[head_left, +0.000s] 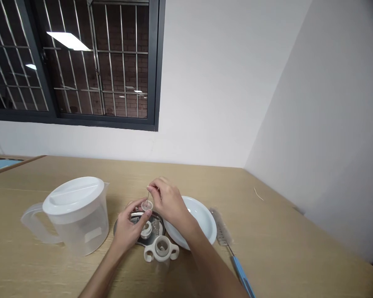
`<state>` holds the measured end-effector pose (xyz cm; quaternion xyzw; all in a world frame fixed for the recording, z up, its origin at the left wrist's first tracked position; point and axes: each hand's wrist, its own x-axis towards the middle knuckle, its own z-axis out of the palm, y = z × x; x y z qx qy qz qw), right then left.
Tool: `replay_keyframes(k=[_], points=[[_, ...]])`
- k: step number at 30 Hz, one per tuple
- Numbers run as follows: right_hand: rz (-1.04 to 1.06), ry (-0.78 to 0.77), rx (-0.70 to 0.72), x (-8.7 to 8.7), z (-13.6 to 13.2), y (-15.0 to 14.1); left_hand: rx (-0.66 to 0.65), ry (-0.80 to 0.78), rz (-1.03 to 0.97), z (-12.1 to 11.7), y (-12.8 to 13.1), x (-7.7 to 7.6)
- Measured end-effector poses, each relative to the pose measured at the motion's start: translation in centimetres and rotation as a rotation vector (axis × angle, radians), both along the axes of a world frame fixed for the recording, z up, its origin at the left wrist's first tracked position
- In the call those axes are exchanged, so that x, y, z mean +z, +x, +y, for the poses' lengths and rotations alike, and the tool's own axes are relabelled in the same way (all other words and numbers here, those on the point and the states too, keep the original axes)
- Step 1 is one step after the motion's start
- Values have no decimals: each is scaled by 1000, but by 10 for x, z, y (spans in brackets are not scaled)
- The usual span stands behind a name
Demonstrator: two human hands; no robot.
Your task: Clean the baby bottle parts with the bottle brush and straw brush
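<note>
My left hand (131,223) is closed around the edge of a small translucent round cap or cup (147,205), held above a shiny metal tray (116,227). My right hand (168,200) pinches a thin, dark, wire-like stick (148,196), its lower end inside the cap. Whether that end carries bristles is too small to tell. On the tray lie a white screw ring (146,230) and a clear piece (156,227) that looks like a bottle nipple. In front of the tray stands an open baby bottle (162,247) with two white side handles.
A lidded translucent pitcher (81,219) stands at the left. A white plate (205,217) sits partly under my right forearm. To its right lies a bottle brush (228,244) with a blue handle. Farther right is a thin pale strip (258,194). Behind the wooden table (298,248) rises a wall.
</note>
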<state>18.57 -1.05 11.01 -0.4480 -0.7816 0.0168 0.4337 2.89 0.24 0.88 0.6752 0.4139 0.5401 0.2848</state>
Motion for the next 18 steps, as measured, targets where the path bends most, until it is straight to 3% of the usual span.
replay_keyframes(k=[10,18], points=[[-159,-56,-25,-13,1,-11,50,54,-80,3,-3,4],[-27,59,-90,-1,-1,-1,26,50,16,1,-5,6]])
